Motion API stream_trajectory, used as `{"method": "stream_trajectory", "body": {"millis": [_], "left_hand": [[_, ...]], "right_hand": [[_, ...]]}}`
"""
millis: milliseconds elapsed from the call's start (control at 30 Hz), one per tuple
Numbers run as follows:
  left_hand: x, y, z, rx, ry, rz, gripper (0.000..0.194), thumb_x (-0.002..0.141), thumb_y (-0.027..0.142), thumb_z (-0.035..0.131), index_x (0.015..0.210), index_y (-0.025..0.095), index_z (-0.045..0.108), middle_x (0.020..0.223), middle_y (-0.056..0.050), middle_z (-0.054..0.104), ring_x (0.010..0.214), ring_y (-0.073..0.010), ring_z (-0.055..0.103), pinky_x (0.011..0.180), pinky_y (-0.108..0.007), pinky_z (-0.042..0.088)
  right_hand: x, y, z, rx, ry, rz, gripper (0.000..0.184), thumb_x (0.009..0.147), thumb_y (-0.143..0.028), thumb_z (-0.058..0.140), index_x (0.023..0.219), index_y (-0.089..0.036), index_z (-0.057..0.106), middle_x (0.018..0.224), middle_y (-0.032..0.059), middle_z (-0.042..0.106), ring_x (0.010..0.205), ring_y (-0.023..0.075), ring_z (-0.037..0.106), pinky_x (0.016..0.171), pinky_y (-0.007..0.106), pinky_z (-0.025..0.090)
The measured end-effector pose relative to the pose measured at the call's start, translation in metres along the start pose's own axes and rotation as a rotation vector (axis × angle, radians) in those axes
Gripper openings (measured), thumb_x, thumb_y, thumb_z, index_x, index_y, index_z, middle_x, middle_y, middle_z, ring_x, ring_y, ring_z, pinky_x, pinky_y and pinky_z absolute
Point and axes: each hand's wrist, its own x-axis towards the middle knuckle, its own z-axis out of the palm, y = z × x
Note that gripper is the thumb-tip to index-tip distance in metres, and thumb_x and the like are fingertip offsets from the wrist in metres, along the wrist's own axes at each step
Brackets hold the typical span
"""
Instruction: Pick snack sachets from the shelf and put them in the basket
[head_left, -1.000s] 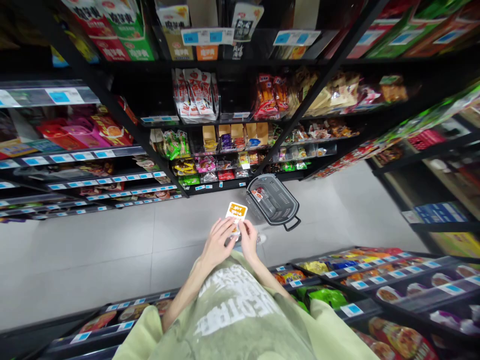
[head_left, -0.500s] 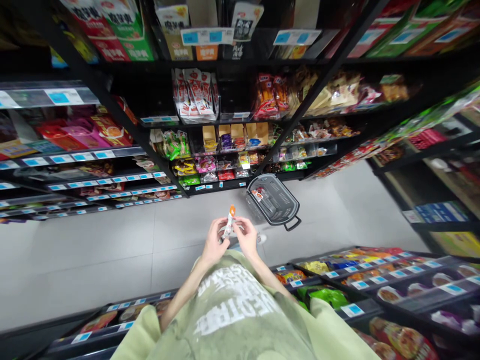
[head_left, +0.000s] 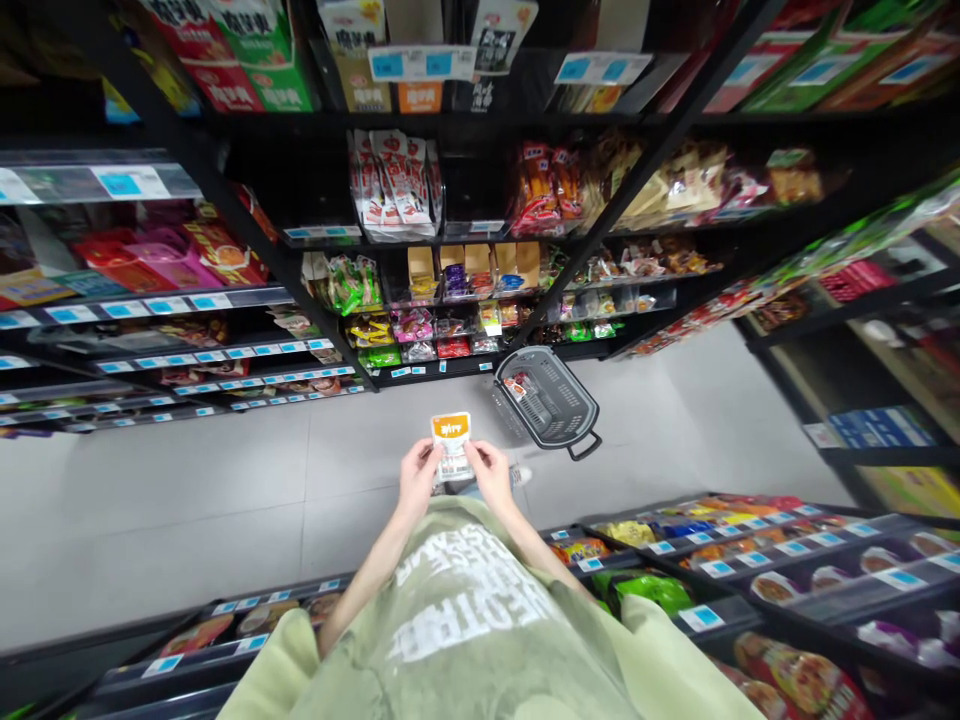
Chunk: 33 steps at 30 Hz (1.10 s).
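Note:
A small orange-and-white snack packet faces up in front of my shirt, held by its two sides. My left hand pinches the left edge between thumb and fingers. On the opposite edge, my right hand grips it the same way. The packet's print is too small to read. Just right of my hands, a grey shopping basket stands on the floor, its handle tipped outward. Inside the basket lie a few small packets near its left end.
Shelves of bagged snacks rise ahead, with small bins of wrapped items low down. More shelving with packets and cups stands close behind me on the right. Grey tiled floor runs between them. A shoe shows below my right hand.
The packet has turned from edge-on to flat, its broad face now showing. My hands have moved slightly apart to its two sides. The basket has stayed in place.

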Motion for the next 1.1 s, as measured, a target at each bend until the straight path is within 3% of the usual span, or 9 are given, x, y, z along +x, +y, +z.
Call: {"method": "stream_trajectory", "body": {"millis": [267,667,900,1100], "left_hand": [[-0.004,0.001,-0.005,0.12,0.074,0.009,0.034,0.068,0.037,0.081,0.091,0.013,0.074,0.079,-0.007,0.077,0.071,-0.0192,0.07,0.067,-0.028,0.055],[-0.004,0.002,-0.007,-0.03,0.091,-0.077,0.041,0.067,0.04,0.082,0.095,0.011,0.075,0.09,-0.01,0.076,0.076,-0.0197,0.07,0.07,-0.03,0.056],[-0.001,0.001,-0.011,-0.057,0.1,-0.106,0.039,0.065,0.041,0.083,0.09,0.012,0.074,0.079,-0.006,0.075,0.068,-0.0176,0.068,0.065,-0.029,0.055],[0.001,-0.001,-0.012,-0.012,0.133,-0.089,0.038,0.063,0.042,0.084,0.087,0.013,0.074,0.076,-0.005,0.074,0.067,-0.0172,0.067,0.065,-0.029,0.054]], "right_hand": [[-0.003,0.011,-0.001,-0.048,0.026,0.001,0.037,0.078,-0.051,0.069,0.065,-0.021,0.052,0.057,-0.0048,0.051,0.054,0.0124,0.045,0.053,0.025,0.038],[-0.001,0.011,0.001,-0.103,0.013,-0.004,0.038,0.08,-0.052,0.068,0.066,-0.02,0.054,0.059,-0.004,0.053,0.055,0.0123,0.046,0.055,0.025,0.039],[-0.002,0.005,0.005,-0.058,-0.097,0.023,0.041,0.084,-0.053,0.062,0.063,-0.02,0.051,0.057,-0.0045,0.048,0.054,0.0116,0.042,0.052,0.024,0.035],[-0.001,0.013,0.004,-0.152,-0.071,-0.009,0.038,0.085,-0.053,0.061,0.067,-0.021,0.052,0.06,-0.0043,0.049,0.056,0.0124,0.042,0.053,0.024,0.036]]}}
